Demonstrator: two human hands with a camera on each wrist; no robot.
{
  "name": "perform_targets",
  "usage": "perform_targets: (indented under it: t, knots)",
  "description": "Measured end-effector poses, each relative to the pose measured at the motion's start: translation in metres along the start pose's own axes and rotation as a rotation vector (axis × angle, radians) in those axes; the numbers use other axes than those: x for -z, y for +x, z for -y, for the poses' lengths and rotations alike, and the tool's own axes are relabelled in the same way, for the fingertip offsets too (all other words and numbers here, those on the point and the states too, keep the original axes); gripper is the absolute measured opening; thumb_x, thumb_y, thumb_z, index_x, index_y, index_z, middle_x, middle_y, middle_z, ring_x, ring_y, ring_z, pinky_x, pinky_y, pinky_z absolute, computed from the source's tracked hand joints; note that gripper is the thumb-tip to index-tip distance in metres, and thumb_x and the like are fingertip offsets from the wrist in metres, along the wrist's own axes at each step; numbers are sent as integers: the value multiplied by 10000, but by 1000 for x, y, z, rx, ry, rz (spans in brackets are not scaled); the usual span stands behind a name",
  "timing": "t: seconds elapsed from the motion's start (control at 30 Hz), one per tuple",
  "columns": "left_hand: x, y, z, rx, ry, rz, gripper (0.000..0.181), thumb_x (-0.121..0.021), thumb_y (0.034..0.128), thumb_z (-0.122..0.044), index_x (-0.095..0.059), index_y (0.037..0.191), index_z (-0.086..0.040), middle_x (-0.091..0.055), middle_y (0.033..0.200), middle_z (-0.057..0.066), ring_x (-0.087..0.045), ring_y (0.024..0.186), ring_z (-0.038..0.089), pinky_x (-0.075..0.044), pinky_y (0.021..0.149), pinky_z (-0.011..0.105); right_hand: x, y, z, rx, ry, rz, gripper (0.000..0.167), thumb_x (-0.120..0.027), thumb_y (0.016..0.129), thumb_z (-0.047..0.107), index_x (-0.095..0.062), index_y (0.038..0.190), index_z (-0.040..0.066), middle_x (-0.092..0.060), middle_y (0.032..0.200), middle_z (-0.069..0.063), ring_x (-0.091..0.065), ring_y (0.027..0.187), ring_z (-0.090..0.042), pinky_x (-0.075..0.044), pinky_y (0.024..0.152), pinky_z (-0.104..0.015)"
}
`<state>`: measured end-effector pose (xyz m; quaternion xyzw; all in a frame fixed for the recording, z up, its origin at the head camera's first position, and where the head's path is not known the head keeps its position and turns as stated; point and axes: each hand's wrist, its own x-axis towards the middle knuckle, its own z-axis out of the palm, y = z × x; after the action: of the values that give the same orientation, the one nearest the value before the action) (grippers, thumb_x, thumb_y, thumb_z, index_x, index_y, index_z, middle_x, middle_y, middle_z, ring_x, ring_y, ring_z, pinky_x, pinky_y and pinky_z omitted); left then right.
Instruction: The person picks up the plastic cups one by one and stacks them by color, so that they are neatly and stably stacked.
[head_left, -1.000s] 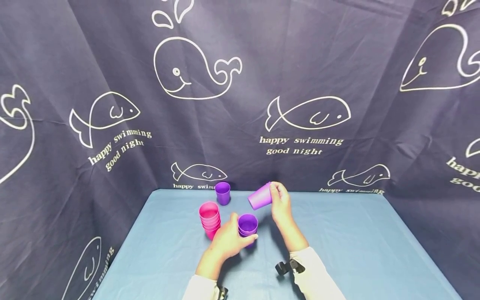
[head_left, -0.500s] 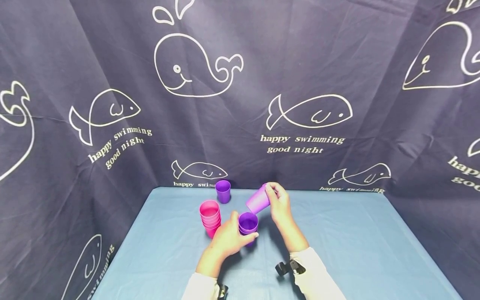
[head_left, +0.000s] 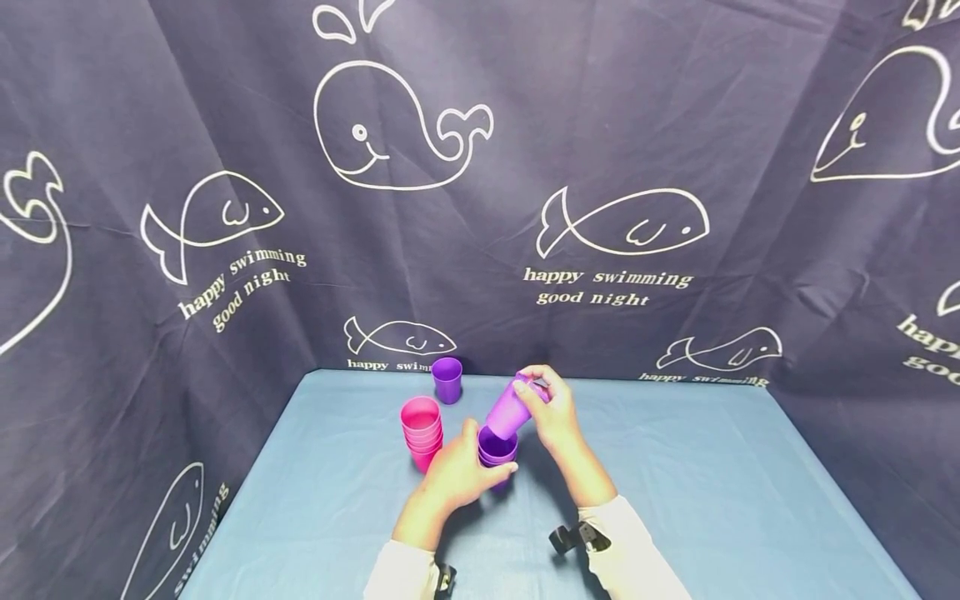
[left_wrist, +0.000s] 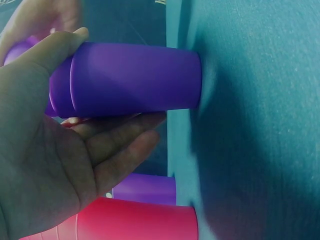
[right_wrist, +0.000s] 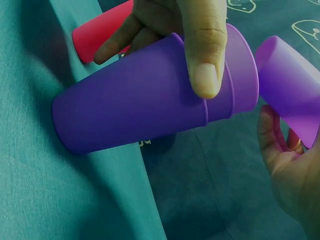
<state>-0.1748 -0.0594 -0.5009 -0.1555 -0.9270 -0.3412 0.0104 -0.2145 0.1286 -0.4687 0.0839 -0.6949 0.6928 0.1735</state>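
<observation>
My left hand (head_left: 456,473) holds a stack of purple cups (left_wrist: 135,77) upright on the table, thumb on one side and fingers on the other. Staggered rims show near the mouth of this stack in the right wrist view. Above it, my right hand (head_left: 555,417) pinches a single purple cup (right_wrist: 287,82) near its rim. That cup is tilted, its base down at the stack's mouth in the head view; whether they touch I cannot tell. Just left of my left hand stands a stack of pink cups (head_left: 422,429).
Another purple cup (head_left: 447,383) stands upright near the back edge of the blue-covered table (head_left: 720,492). Dark curtains (head_left: 480,217) with white whale and fish drawings rise behind the table and at both sides.
My right hand has brought its purple cup left and down to the mouth of the purple stack, tipping it more upright. My left hand stays around the stack.
</observation>
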Motion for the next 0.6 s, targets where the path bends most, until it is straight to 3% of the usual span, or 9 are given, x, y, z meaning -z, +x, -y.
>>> perform_targets:
  t: [0.33, 0.6]
  knots:
    - [0, 0, 1, -9, -3, -1, 687, -855, 795, -595, -511, 1145, -114, -644, 852, -20, -625, 723, 108, -520, 659, 295, -3, -2, 8, 0, 13, 106, 361, -824, 817, 1, -675, 1145, -33, -693, 932, 70, -694, 765, -53, -590, 676, -231]
    - [-1, 0, 2, -6, 8, -8, 679, -855, 790, -603, -510, 1132, -129, -637, 841, -33, -612, 713, 98, -508, 650, 290, -3, -4, 8, 79, -74, 186, 437, -916, 728, 27, -716, 1116, 40, -683, 1071, -100, -690, 863, -70, -591, 737, -243]
